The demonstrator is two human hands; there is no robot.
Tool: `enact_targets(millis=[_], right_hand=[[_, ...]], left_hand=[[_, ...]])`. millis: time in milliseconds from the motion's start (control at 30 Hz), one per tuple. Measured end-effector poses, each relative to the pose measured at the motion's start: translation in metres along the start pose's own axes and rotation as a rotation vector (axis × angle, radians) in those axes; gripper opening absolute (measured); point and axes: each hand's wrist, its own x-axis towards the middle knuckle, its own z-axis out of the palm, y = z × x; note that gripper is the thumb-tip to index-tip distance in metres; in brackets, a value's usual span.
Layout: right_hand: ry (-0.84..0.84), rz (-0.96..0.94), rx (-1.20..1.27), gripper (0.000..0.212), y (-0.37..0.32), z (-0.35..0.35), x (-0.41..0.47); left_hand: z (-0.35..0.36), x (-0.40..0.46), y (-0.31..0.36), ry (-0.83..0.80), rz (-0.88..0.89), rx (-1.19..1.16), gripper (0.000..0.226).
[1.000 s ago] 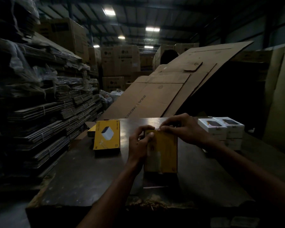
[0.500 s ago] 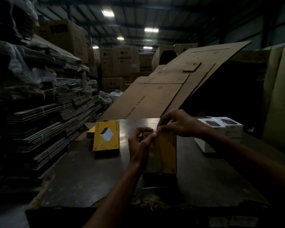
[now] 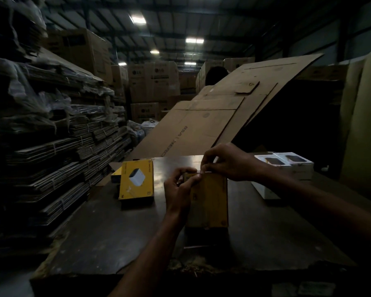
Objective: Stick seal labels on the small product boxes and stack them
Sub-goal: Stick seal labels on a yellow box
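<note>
A yellow product box (image 3: 210, 202) stands on end in the middle of the dark table (image 3: 116, 232). My left hand (image 3: 180, 187) grips its upper left edge. My right hand (image 3: 225, 161) pinches at the box's top edge with thumb and forefinger; a seal label is too small and dark to make out. Another yellow box (image 3: 136, 182) with a white device pictured on it lies on a small stack to the left. White product boxes (image 3: 285, 166) are stacked at the right, behind my right forearm.
Bundled flat cardboard (image 3: 51, 146) is piled high along the left side. A large flattened carton (image 3: 212, 123) leans up behind the table. Big brown cartons (image 3: 154, 82) fill the background. The table's front edge (image 3: 180, 269) is chipped.
My right hand has lifted from flat across the box's top edge to a fingertip pinch just above it. My left hand keeps its grip on the box.
</note>
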Motion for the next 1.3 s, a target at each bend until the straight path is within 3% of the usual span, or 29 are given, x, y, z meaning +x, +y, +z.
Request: enact_targets(millis=[233, 367, 500, 700, 933, 1167, 1300], right_hand=[[0.013, -0.032, 0.018, 0.013, 0.003, 0.001, 0.001], [0.055, 0.026, 0.165, 0.013, 0.002, -0.01, 0.004], [0.005, 0.024, 0.051, 0.011, 0.003, -0.019, 0.001], [-0.065, 0.024, 0.015, 0.012, 0.006, -0.012, -0.009], [-0.104, 0.032, -0.002, 0.02, 0.005, -0.008, -0.013], [-0.013, 0.029, 0.015, 0.015, 0.005, -0.005, -0.014], [-0.001, 0.036, 0.012, 0.014, 0.003, -0.008, -0.012]], left_hand=[[0.0, -0.001, 0.0, -0.003, 0.022, 0.036, 0.015], [0.0, -0.002, 0.001, -0.003, 0.02, 0.05, 0.015], [-0.001, -0.003, -0.001, 0.006, 0.044, 0.069, 0.015], [0.0, -0.007, -0.008, 0.029, 0.116, 0.165, 0.025], [-0.006, -0.005, -0.005, -0.025, 0.131, 0.238, 0.021], [-0.006, -0.011, -0.003, 0.017, 0.426, 0.559, 0.032], [-0.006, -0.012, -0.002, 0.021, 0.478, 0.629, 0.032]])
